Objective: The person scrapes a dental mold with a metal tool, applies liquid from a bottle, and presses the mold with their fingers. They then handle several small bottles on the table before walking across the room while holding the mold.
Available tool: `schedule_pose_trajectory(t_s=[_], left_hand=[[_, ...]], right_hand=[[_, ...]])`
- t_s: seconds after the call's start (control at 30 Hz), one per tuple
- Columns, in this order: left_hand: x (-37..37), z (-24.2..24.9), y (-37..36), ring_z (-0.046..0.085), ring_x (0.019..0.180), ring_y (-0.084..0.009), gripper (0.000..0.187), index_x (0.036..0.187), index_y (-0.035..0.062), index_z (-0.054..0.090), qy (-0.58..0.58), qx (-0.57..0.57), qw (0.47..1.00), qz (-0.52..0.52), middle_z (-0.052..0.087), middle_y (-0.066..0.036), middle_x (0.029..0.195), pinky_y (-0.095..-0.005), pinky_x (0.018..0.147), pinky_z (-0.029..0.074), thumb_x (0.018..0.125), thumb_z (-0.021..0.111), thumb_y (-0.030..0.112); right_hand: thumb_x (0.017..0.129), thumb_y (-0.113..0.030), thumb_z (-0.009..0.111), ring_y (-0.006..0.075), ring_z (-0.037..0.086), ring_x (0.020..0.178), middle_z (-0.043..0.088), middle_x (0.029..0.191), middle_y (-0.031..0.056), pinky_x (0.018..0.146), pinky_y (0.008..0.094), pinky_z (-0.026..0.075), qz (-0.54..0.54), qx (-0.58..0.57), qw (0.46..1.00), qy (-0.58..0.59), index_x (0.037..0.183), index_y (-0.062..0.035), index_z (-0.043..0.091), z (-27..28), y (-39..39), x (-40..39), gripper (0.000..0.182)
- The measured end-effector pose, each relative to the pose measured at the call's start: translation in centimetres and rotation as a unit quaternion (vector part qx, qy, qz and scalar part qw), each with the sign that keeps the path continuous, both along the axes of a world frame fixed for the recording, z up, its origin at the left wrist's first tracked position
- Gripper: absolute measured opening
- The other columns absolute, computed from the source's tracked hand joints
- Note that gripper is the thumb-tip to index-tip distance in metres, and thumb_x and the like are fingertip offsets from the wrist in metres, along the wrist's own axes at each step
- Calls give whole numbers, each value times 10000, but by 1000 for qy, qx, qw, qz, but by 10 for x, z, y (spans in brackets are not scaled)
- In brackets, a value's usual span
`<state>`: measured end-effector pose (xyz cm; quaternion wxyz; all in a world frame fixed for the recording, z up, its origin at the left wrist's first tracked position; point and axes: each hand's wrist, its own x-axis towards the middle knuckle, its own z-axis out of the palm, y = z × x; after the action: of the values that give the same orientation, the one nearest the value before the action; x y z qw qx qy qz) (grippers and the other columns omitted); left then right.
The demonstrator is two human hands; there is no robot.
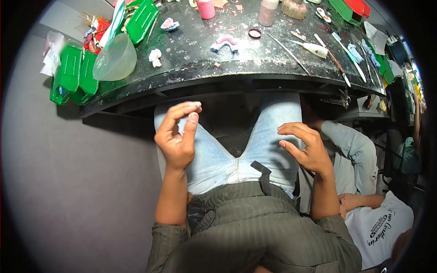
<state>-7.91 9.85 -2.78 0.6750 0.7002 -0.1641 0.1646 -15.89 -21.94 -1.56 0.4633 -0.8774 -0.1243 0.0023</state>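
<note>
My left hand [177, 136] is raised over my left thigh, its fingers curved and the thumb a small gap from the fingertips. Nothing shows in it. Over my other thigh hovers my right hand [308, 148], thumb and fingers apart, holding nothing. Both hands are short of the black workbench [191, 68] and touch nothing on it. Nearest the bench's front middle lies a dental arch piece [225, 43] in pink, white and blue. A smaller pink-and-white piece [170, 24] sits behind it to the left. A white crumpled lump [155, 58] rests near the front edge.
A translucent bowl [116, 57] and green bins [70, 68] stand at the left. A white nozzle bottle [314, 49], a thin metal tool [289, 53] and a toothbrush [348, 54] lie at the right. Another person [378, 227] sits close on my right.
</note>
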Motion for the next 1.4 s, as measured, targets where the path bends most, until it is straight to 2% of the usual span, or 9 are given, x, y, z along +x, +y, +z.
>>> schedule_pose_trajectory(t_s=[0.23, 0.37, 0.47, 0.5, 0.53, 0.6, 0.7, 1.1, 1.4], left_hand=[[98, 57, -4, 676, 1069, -237, 155, 1074, -53, 702, -238, 172, 951, 96, 725, -153, 1138, -361, 1009, 504, 925, 656, -53], [148, 56, -9, 642, 1137, -294, 220, 1144, 1, 712, -199, 296, 921, 153, 706, -152, 1186, -395, 1037, 468, 953, 707, 110], [158, 32, -14, 643, 1177, -319, 314, 1192, -44, 680, -103, 225, 965, 91, 696, -182, 1221, -411, 1059, 456, 1065, 551, 213], [157, 33, -14, 635, 1219, -328, 401, 1224, -61, 661, -113, 238, 962, 71, 684, -198, 1262, -408, 1071, 449, 1101, 464, 266], [157, 33, -14, 622, 1253, -351, 454, 1265, -60, 644, -135, 252, 956, 68, 664, -216, 1305, -413, 1078, 444, 1105, 435, 310], [155, 34, -14, 607, 1273, -386, 491, 1293, -66, 624, -134, 273, 952, 41, 647, -238, 1323, -432, 1091, 435, 1102, 423, 340], [152, 36, -12, 541, 1290, -480, 480, 1337, -87, 577, -141, 292, 946, -8, 595, -294, 1339, -522, 1126, 397, 1029, 540, 279], [152, 38, -12, 462, 1394, -507, 846, 1517, -39, 399, -77, 368, 920, -109, 482, -287, 1494, -567, 1159, 381, 879, 795, 352], [150, 36, -13, 490, 1377, -512, 892, 1556, -15, 308, -17, 348, 932, -100, 532, -372, 1427, -590, 1160, 341, 870, 750, 344]], right_hand=[[904, -91, 732, 370, 671, 948, 721, 982, 171, 861, 423, 524, 70, -49, 992, 94, 917, -2, 680, -34, 18, 70, 104], [879, -141, 669, 402, 687, 860, 724, 904, 202, 758, 459, 531, 99, -180, 947, 247, 901, -21, 705, -130, 42, 118, 128], [791, -193, 593, 346, 697, 801, 722, 838, 177, 681, 483, 503, 218, -298, 852, 371, 812, -56, 715, -213, 77, 157, 184], [791, -193, 593, 346, 697, 801, 722, 838, 177, 681, 483, 503, 217, -299, 854, 368, 812, -56, 715, -365, 49, 135, 184], [767, -173, 554, 339, 692, 758, 726, 824, 189, 657, 502, 492, 345, -246, 836, 349, 806, -56, 735, -495, 50, 150, 220], [767, -173, 554, 339, 692, 759, 726, 826, 189, 659, 502, 493, 338, -247, 842, 340, 807, -55, 736, -408, 62, 172, 220], [770, -173, 554, 342, 694, 763, 727, 830, 190, 664, 501, 496, 331, -252, 848, 329, 812, -54, 737, -396, 69, 210, 222], [780, -174, 555, 351, 702, 778, 733, 848, 194, 684, 499, 510, 399, -176, 873, 219, 831, -49, 743, -427, 246, 377, 231], [787, -174, 556, 357, 709, 790, 737, 861, 197, 699, 497, 520, 447, -145, 873, 130, 845, -45, 747, -404, 366, 480, 238]])
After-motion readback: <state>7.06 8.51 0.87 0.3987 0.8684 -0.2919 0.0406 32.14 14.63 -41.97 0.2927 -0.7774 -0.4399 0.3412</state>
